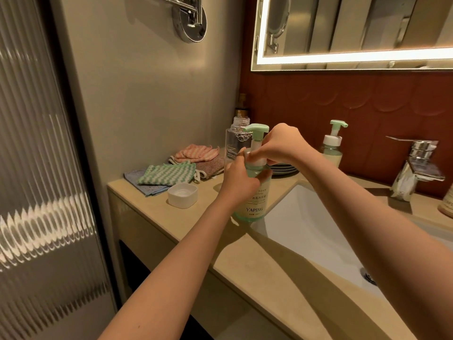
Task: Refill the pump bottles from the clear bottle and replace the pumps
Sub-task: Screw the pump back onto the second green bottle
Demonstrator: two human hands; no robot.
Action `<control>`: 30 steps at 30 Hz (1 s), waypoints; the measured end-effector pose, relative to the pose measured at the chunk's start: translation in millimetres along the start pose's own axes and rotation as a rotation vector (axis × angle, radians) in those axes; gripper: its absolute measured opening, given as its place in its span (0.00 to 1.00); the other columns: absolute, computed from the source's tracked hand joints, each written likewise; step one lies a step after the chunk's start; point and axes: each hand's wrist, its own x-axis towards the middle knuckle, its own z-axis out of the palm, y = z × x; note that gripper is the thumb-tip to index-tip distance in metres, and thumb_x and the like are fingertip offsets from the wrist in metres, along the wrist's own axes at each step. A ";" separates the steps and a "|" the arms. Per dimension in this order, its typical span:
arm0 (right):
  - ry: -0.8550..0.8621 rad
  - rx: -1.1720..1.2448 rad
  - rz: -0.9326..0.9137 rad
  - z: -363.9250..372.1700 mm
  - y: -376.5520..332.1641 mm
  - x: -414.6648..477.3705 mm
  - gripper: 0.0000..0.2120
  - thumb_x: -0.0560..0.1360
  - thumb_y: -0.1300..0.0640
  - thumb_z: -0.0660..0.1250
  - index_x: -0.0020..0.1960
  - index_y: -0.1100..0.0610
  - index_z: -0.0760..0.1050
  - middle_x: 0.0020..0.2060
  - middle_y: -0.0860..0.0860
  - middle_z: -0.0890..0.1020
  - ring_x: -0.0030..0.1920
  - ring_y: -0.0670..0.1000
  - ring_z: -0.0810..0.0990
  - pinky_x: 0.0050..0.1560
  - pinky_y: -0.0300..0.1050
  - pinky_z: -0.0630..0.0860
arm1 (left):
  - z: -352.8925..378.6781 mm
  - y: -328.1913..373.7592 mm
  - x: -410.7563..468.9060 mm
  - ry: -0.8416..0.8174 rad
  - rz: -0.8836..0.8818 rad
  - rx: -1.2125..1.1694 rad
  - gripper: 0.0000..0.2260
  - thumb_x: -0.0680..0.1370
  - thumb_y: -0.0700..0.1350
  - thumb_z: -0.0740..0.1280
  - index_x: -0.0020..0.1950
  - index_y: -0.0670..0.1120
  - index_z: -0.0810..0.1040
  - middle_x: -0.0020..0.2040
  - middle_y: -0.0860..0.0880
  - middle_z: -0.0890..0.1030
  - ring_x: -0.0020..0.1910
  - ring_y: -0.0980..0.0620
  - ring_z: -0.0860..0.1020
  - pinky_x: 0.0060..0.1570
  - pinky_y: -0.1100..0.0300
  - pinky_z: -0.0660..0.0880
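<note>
Head view: you're gripping the green pump bottle [252,207] at frame centre, left hand [241,182] curled round its shoulder to steady it, while your right hand [282,143] is pinching the pump [257,130] at its collar, probably screwing it on, clear bottle [236,141] standing just behind.

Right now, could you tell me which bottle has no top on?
The clear bottle: its threaded neck is bare, while the held pump bottle and the far pump bottle are both topped.
</note>
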 end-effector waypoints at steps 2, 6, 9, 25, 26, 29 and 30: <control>0.083 -0.086 0.009 3.4 -4.4 -0.1 0.23 0.62 0.46 0.77 0.49 0.60 0.77 0.42 0.52 0.81 0.40 0.51 0.81 0.36 0.42 0.79 | 3.2 -1.9 -1.5 0.050 0.004 0.032 0.29 0.72 0.56 0.69 0.69 0.48 0.65 0.66 0.47 0.70 0.67 0.46 0.66 0.65 0.42 0.66; 0.224 -0.203 0.036 18.1 -9.1 -8.2 0.25 0.63 0.38 0.73 0.46 0.57 0.72 0.40 0.51 0.77 0.43 0.52 0.78 0.36 0.43 0.74 | 8.6 -2.4 -3.5 0.150 -0.019 -0.049 0.30 0.70 0.51 0.72 0.68 0.46 0.65 0.65 0.48 0.70 0.66 0.47 0.67 0.65 0.44 0.66; 0.257 -0.281 0.088 27.0 -5.6 -15.0 0.27 0.65 0.32 0.67 0.42 0.57 0.69 0.38 0.50 0.75 0.42 0.52 0.75 0.38 0.44 0.69 | 6.2 -1.9 -3.9 0.168 -0.040 -0.049 0.25 0.71 0.45 0.73 0.65 0.47 0.68 0.64 0.48 0.72 0.65 0.48 0.69 0.63 0.49 0.68; 0.265 -0.095 0.028 24.8 1.6 -17.6 0.24 0.64 0.37 0.71 0.42 0.57 0.72 0.31 0.47 0.72 0.34 0.47 0.73 0.27 0.40 0.63 | 7.3 3.7 -3.3 0.162 -0.044 0.021 0.27 0.72 0.47 0.72 0.67 0.43 0.68 0.66 0.46 0.69 0.68 0.47 0.65 0.66 0.49 0.64; 0.282 -0.110 0.032 27.0 1.8 -18.3 0.25 0.65 0.36 0.71 0.43 0.56 0.70 0.33 0.48 0.72 0.37 0.48 0.73 0.29 0.41 0.64 | 7.1 3.2 -3.5 0.167 -0.049 0.006 0.26 0.72 0.46 0.72 0.67 0.43 0.68 0.66 0.46 0.70 0.68 0.47 0.66 0.66 0.49 0.65; 0.250 -0.161 0.048 30.3 7.8 -17.8 0.29 0.65 0.31 0.68 0.45 0.56 0.69 0.40 0.50 0.75 0.42 0.51 0.75 0.35 0.44 0.67 | 4.9 3.2 -3.7 0.167 -0.077 -0.030 0.24 0.71 0.43 0.72 0.65 0.44 0.71 0.63 0.47 0.73 0.65 0.47 0.69 0.63 0.49 0.68; 0.224 -0.161 0.050 30.9 11.7 -17.0 0.30 0.64 0.30 0.67 0.46 0.57 0.69 0.41 0.51 0.76 0.43 0.51 0.76 0.35 0.45 0.68 | 4.0 3.8 -3.6 0.162 -0.084 -0.027 0.23 0.71 0.43 0.73 0.64 0.44 0.72 0.63 0.48 0.73 0.64 0.47 0.70 0.61 0.49 0.69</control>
